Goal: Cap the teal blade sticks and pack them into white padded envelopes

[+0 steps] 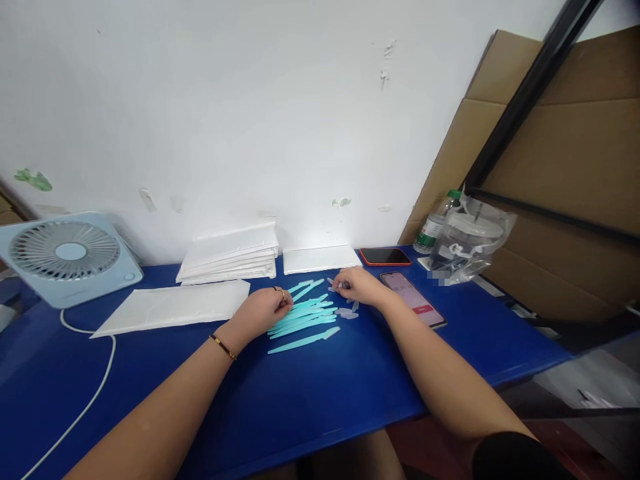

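A loose pile of turquoise eyebrow razors [305, 323] lies on the blue table, with one razor [304, 341] apart at the front. My left hand [264, 311] is closed in a pinch at the pile's left side, on the handle end of a razor; its fingertips partly hide the contact. Just right of the razors are several small clear plastic blade caps [347, 313]. Over these, my right hand [359, 285] is closed, its thumb and fingers pinching what looks like one clear cap.
White padded mailers [230, 253] are stacked at the wall, with a single mailer [175, 308] before them. A light-blue fan [70, 252] stands left, its white cable [107, 373] trailing forward. Two phones [385, 257] [415, 300], a bottle [433, 230] and a bagged cup [467, 237] are right.
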`<state>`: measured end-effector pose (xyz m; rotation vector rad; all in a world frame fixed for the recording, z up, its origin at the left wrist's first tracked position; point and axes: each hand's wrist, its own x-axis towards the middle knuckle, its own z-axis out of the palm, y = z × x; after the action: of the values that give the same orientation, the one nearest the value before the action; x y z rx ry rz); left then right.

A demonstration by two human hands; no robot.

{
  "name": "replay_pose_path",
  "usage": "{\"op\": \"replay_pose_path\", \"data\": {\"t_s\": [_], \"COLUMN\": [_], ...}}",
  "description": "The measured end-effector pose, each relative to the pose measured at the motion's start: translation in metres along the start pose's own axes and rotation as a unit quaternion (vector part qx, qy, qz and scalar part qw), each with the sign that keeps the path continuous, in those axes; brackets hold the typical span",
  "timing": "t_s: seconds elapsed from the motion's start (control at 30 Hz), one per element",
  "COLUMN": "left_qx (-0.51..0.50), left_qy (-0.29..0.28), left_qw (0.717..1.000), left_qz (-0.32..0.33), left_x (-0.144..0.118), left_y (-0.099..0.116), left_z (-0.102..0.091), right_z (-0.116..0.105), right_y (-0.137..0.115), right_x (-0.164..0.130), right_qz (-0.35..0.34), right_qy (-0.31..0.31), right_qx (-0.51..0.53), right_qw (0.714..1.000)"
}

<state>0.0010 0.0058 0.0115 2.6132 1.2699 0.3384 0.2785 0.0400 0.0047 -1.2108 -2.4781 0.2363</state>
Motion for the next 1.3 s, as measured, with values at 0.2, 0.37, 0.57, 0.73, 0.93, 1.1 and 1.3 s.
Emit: {"op": "replay_pose_path", "data": {"t_s": [0.2,0.37,0.57,0.73,0.93,1.1,1.3], "left_qx": [0.008,0.011,0.017,0.026,0.000,-0.074,-0.075], "left_qy": [0.006,0.023,0.024,0.042,0.123,0.078,0.076], "left_qw": [1.000,0.999,0.999,0.998,0.989,0.994,0.994], "left_qz": [-0.025,-0.036,-0.026,-0.025,-0.076,-0.022,-0.020], "left_x": [0.001,0.004,0.007,0.009,0.012,0.011,0.005], "left_y": [0.002,-0.004,-0.001,0.003,-0.006,-0.016,-0.016], "left_z": [0.003,0.005,0.006,0.009,0.018,0.020,0.011], "right_z": [-0.004,0.001,0.009,0.013,-0.002,0.005,0.007], "right_y": [-0.001,-0.001,-0.011,-0.018,0.003,0.009,0.002], "right_x": [-0.003,0.002,0.011,0.014,0.008,0.011,0.009], "right_qz": [-0.002,-0.003,-0.039,-0.047,0.070,0.066,0.038], "right_qy": [-0.042,-0.025,-0.022,-0.026,0.103,0.062,-0.007], "right_qx": [0.049,0.065,0.066,0.080,0.027,-0.031,-0.032], "right_qw": [0.998,0.998,0.997,0.995,0.992,0.995,0.999]}}
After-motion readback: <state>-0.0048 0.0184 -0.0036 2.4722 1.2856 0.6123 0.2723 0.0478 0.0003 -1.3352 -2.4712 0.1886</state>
